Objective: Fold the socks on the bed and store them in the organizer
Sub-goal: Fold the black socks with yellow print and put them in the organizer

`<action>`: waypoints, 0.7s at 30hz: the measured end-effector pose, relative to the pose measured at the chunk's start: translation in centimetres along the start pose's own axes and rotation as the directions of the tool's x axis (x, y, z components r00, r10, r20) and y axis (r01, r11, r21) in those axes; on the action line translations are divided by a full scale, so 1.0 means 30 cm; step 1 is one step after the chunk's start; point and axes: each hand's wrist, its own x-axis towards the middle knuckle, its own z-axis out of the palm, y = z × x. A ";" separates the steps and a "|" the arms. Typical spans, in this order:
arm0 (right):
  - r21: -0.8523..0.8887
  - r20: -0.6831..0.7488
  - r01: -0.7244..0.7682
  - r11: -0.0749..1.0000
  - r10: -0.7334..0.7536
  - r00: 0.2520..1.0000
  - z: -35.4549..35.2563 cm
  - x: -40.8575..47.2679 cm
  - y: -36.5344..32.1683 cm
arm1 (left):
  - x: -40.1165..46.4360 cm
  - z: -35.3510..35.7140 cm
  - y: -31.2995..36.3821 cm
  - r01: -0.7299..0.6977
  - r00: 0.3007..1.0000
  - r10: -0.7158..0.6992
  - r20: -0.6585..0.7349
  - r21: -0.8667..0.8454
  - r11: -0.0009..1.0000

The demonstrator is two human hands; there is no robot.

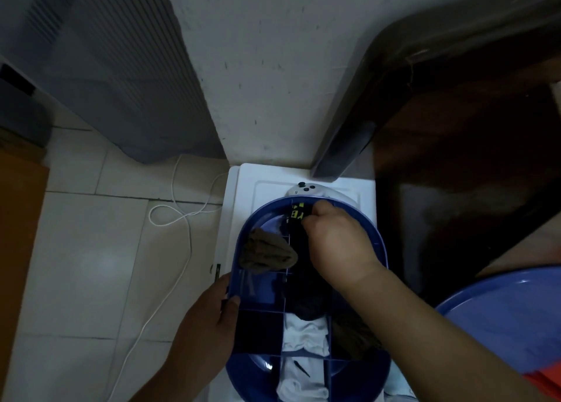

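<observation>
Tucking a black sock into the far end of the organizer

The right hand (337, 244) pinches a black sock (299, 219) with yellow marks, fingers curled on it, pressing it into a compartment at the organizer's (383, 250) far end. The left hand (212, 313) grips the organizer's left rim, thumb hooked over the edge, steadying it. A brown sock (265, 254) sits in the compartment to the left of the black one; white socks (305, 336) fill the middle compartments at the near end. To do this well, I judge, push the bundle straight down between the dividers so the fold stays shut, keep the left-hand brace firm, and avoid dragging the brown sock loose.
</observation>
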 end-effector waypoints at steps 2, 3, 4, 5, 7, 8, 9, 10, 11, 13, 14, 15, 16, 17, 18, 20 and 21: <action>-0.021 0.013 -0.009 1.000 0.010 1.000 0.012 0.019 0.001 | -0.002 -0.007 0.003 -0.012 1.000 0.012 0.024 0.006 1.000; -0.020 0.031 -0.016 1.000 0.017 0.999 0.020 0.022 -0.001 | -0.006 -0.009 0.005 -0.022 0.999 0.022 0.025 0.005 1.000; -0.009 0.038 -0.020 1.000 0.020 0.999 0.026 0.022 -0.003 | -0.007 -0.011 0.007 -0.024 0.999 0.024 0.023 0.004 1.000; 0.003 0.032 -0.025 1.000 0.025 0.999 0.028 0.016 -0.005 | -0.009 -0.011 0.008 -0.019 1.000 0.019 0.021 0.001 1.000; -0.014 -0.029 -0.015 1.000 0.014 0.999 0.030 -0.014 -0.009 | -0.008 -0.008 0.004 -0.001 1.000 0.001 0.014 0.007 1.000; -0.012 -0.078 -0.004 1.000 0.003 0.997 0.034 -0.032 -0.014 | -0.005 -0.006 -0.001 0.009 1.000 -0.009 0.011 0.012 1.000; 0.019 -0.121 0.008 1.000 -0.006 0.993 0.038 -0.050 -0.019 | -0.004 -0.003 -0.003 0.015 1.000 -0.015 0.009 0.012 1.000; 0.059 -0.118 0.022 0.998 -0.015 0.993 0.046 -0.067 -0.027 | -0.003 -0.001 -0.005 0.018 1.000 -0.018 0.006 0.009 1.000; 0.093 -0.077 0.027 0.995 -0.019 0.997 0.054 -0.082 -0.036 | -0.002 0.000 -0.006 0.018 1.000 -0.018 0.003 0.010 1.000; 0.129 0.046 0.016 0.992 -0.022 0.999 0.071 -0.106 -0.040 | 0.000 0.003 -0.006 0.018 1.000 -0.018 0.000 0.020 1.000; 0.138 0.091 0.024 0.990 -0.037 0.995 0.077 -0.114 -0.037 | 0.004 0.003 -0.008 0.022 1.000 -0.022 0.004 0.021 1.000; 0.145 0.128 0.033 0.989 -0.051 0.990 0.080 -0.119 -0.034 | 0.005 0.002 -0.009 0.027 1.000 -0.027 0.010 0.019 0.999; 0.149 0.159 0.036 0.988 -0.060 0.985 0.083 -0.123 -0.031 | 0.008 0.002 -0.011 0.033 0.999 -0.033 0.016 0.015 0.999; 0.154 0.188 0.035 0.987 -0.064 0.980 0.082 -0.124 -0.029 | 0.007 0.001 -0.011 0.033 0.999 -0.034 0.021 0.010 0.999; 0.152 0.214 0.030 0.988 -0.063 0.975 0.081 -0.122 -0.028 | 0.007 -0.001 -0.010 0.032 0.999 -0.033 0.024 0.006 0.999; 0.145 0.250 0.014 0.989 -0.050 0.967 0.077 -0.109 -0.030 | 0.006 -0.001 -0.007 0.034 0.999 -0.034 0.025 -0.007 0.999; 0.132 0.262 0.007 0.991 -0.041 0.964 0.075 -0.101 -0.032 | 0.006 -0.001 -0.004 0.036 0.999 -0.035 0.027 -0.014 0.999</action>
